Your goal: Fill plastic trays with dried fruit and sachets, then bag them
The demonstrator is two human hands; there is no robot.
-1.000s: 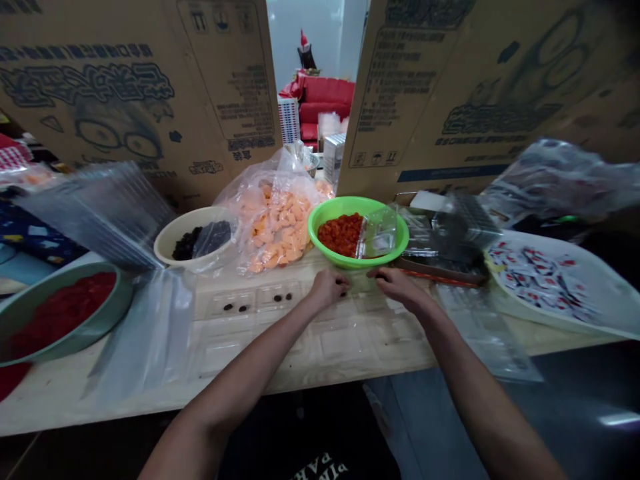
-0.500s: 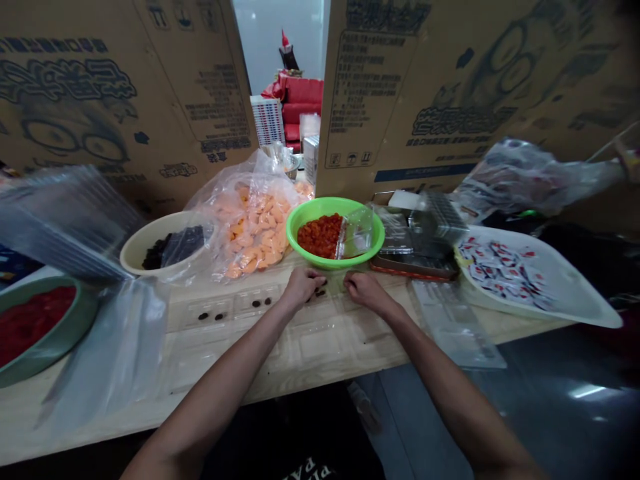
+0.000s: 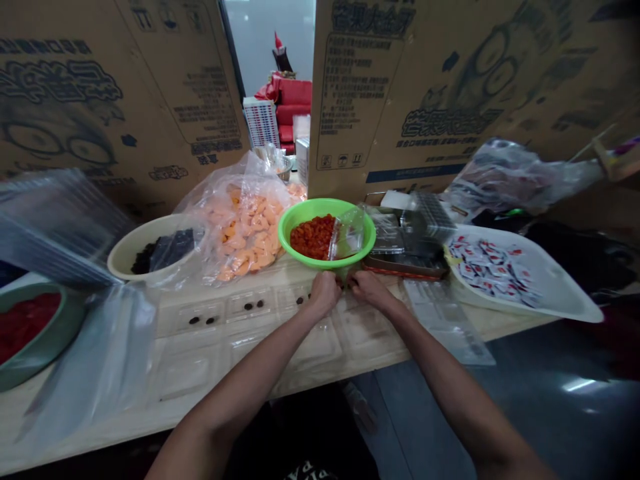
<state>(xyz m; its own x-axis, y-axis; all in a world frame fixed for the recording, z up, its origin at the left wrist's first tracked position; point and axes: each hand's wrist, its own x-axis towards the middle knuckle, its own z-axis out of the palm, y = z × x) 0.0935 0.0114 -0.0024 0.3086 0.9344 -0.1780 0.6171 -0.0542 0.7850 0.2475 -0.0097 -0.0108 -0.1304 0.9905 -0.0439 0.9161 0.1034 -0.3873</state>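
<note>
Left hand [image 3: 325, 293] and right hand [image 3: 367, 288] close together on a clear compartment tray [image 3: 240, 353]

Fingertips curl down at its far edge, any grip unclear; dark pieces [image 3: 250, 305] lie in its compartments on the wooden surface [image 3: 55, 427], just before a green bowl [image 3: 325, 261] of diced orange-red fruit [image 3: 313, 238].

Bare left hand [image 3: 325, 293], bare right hand [image 3: 369, 290], bare forearms [image 3: 250, 360], dark top [image 3: 305, 463] with white printed lettering

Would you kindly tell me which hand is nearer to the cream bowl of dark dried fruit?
The left hand is nearer, lying to the right of the cream bowl in view, over a clear plastic tray. The right hand lies farther right, beyond the left hand.
</note>
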